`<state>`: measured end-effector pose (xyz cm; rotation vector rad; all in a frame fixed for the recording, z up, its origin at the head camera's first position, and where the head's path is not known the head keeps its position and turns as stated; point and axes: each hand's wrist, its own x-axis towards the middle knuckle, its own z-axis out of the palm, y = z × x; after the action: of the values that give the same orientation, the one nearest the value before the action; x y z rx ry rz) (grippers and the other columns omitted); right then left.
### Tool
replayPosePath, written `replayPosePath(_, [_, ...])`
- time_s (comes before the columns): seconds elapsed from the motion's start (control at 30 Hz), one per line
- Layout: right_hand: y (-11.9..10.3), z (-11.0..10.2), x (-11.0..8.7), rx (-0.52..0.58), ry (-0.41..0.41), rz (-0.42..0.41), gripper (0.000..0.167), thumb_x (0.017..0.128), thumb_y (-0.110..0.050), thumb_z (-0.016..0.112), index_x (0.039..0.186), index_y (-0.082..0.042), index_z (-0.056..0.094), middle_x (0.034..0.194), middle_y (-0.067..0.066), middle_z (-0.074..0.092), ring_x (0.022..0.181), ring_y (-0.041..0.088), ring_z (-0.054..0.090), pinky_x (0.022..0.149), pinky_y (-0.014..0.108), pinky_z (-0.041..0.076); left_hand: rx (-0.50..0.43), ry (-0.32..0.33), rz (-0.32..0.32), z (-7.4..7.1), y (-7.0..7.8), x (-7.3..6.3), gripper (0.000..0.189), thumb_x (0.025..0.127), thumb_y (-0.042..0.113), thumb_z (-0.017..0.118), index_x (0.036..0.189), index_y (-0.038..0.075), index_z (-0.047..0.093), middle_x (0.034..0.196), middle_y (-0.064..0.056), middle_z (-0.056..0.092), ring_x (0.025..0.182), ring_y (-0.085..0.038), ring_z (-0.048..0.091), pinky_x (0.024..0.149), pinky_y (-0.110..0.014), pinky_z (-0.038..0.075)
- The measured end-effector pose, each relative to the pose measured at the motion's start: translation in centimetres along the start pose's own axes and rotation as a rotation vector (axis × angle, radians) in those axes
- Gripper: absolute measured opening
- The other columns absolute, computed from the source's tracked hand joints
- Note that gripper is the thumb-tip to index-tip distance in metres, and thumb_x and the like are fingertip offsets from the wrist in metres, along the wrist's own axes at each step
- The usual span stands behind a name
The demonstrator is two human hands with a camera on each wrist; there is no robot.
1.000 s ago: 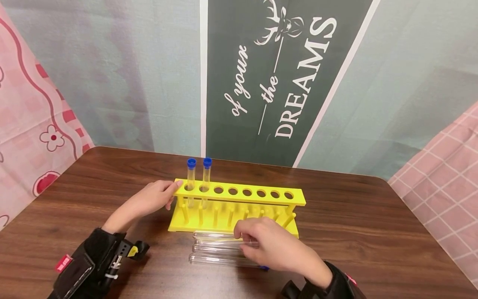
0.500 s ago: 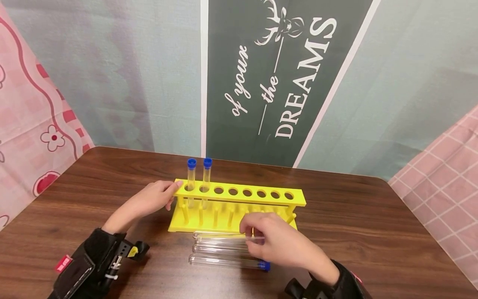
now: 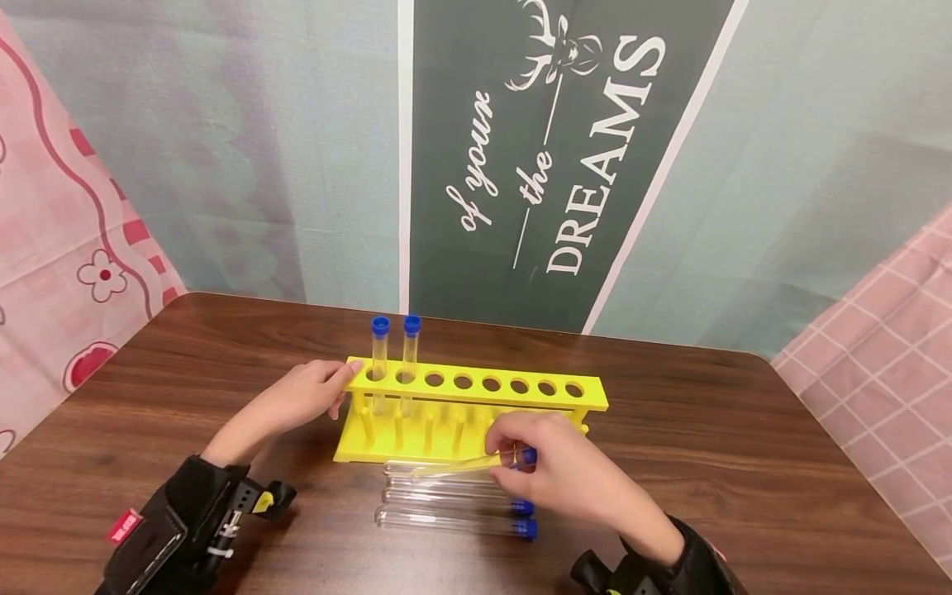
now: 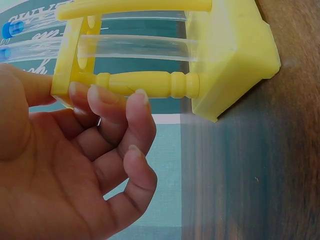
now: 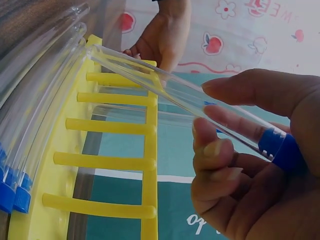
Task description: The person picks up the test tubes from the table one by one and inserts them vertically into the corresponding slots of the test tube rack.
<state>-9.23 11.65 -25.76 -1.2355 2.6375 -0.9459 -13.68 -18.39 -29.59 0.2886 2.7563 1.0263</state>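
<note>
Standing on the dark wood-grain worktop (image 3: pixel 744 463), a yellow test-tube rack (image 3: pixel 478 382) is backed by a grey-green curtain (image 3: pixel 788 165), on which a dark panel (image 3: pixel 461 281) is printed with white lettering and a deer's head. Two blue-capped test tubes (image 3: pixel 380 351) are held upright in the rack's two leftmost holes, and a row of pegs (image 3: pixel 429 431) is set along its base. Just in front, several lying test tubes (image 3: pixel 446 520) are laid side by side, their blue caps turned to the right. In the head view, the pegs towards the right end are partly covered by the right hand (image 3: pixel 554 463). A clear test tube (image 5: pixel 175 92) is pinched between that hand's thumb and fingers, near its blue cap (image 5: pixel 280 147). It is held between the rack and the lying tubes, tilted, with its rounded end pointed left and lower than the cap; whether that end is touched by anything cannot be told. The rack's left end is gripped by the left hand (image 3: pixel 316 388), the thumb laid on the top plate.
</note>
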Motion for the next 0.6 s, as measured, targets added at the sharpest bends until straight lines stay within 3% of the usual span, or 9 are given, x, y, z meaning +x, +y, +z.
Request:
replayPosePath(0.17, [-0.04, -0.13, -0.03, 0.0, 0.03, 0.028, 0.012, 0.078, -0.006, 0.069, 0.084, -0.01, 0.06, 0.072, -0.011, 0.051, 0.062, 0.006, 0.046, 0.056, 0.02, 0.042, 0.0, 0.0, 0.0, 0.05, -0.02, -0.01, 0.049, 0.099, 0.039, 0.032, 0.072, 0.003, 0.05, 0.059, -0.007, 0.05, 0.051, -0.017, 0.036, 0.051, -0.028, 0.029])
replayPosePath(0.4, [0.23, -0.15, -0.11, 0.005, 0.082, -0.023, 0.015, 0.076, -0.002, 0.07, 0.084, -0.01, 0.06, 0.076, -0.009, 0.055, 0.068, 0.005, 0.049, 0.06, 0.021, 0.045, -0.006, -0.005, -0.013, 0.1, 0.03, -0.03, 0.051, 0.099, 0.042, 0.032, 0.073, 0.002, 0.05, 0.059, -0.008, 0.049, 0.052, -0.017, 0.036, 0.051, -0.028, 0.029])
replayPosePath(0.6, [0.28, -0.2, -0.03, 0.013, 0.093, -0.019, 0.016, 0.076, -0.002, 0.071, 0.084, -0.01, 0.061, 0.079, -0.009, 0.057, 0.071, 0.009, 0.054, 0.065, 0.023, 0.047, -0.001, -0.005, -0.013, 0.1, -0.03, 0.09, 0.051, 0.099, 0.042, 0.032, 0.072, 0.003, 0.05, 0.059, -0.008, 0.049, 0.051, -0.018, 0.036, 0.051, -0.028, 0.029])
